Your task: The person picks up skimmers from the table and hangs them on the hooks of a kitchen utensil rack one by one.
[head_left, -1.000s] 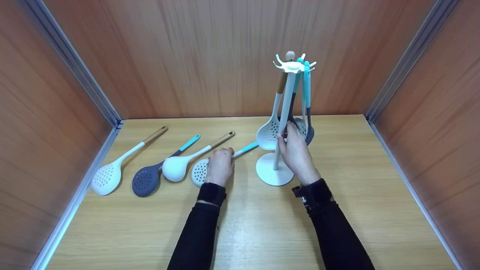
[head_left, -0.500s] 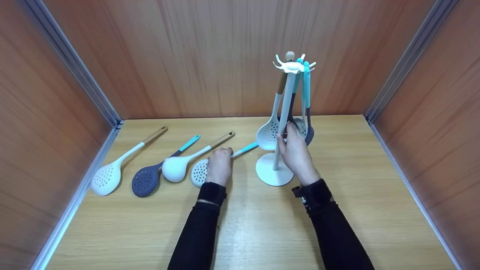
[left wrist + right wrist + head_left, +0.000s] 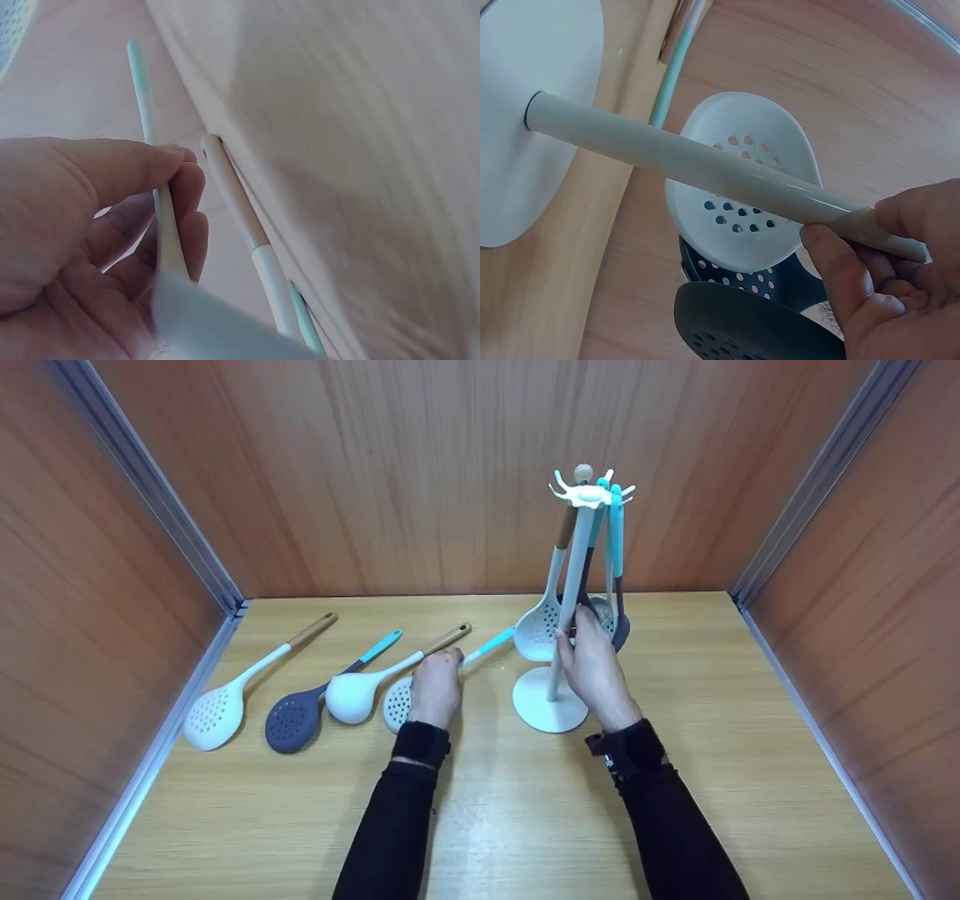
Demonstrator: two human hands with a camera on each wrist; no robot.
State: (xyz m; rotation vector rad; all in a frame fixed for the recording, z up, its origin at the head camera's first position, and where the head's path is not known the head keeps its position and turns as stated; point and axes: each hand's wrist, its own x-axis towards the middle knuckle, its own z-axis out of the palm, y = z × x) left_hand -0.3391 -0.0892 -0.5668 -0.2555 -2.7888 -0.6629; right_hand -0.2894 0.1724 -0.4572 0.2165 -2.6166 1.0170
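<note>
My left hand [image 3: 436,688] pinches the pale shaft of a skimmer with a turquoise handle [image 3: 491,643]; in the head view the hand covers part of its perforated white head [image 3: 397,703]. The left wrist view shows thumb and fingertips on the shaft, the turquoise handle [image 3: 138,67] pointing away. My right hand [image 3: 595,667] grips the white pole of a utensil stand [image 3: 576,562], thumb and fingers around it in the right wrist view. On the stand's hooks hang several utensils, among them a white perforated spoon [image 3: 537,628] and a dark one with a turquoise handle [image 3: 616,536].
Left of the hands lie a white ladle [image 3: 352,696] with a wood-coloured handle, a dark blue skimmer [image 3: 292,721] and a white skimmer [image 3: 214,716]. Wooden panels with metal edges [image 3: 154,495] enclose the table [image 3: 495,825] at the back and sides.
The held skimmer's turquoise handle end has swung slightly up and away in the head view, and my left hand has shifted a little left. My right hand keeps its place on the pole.
</note>
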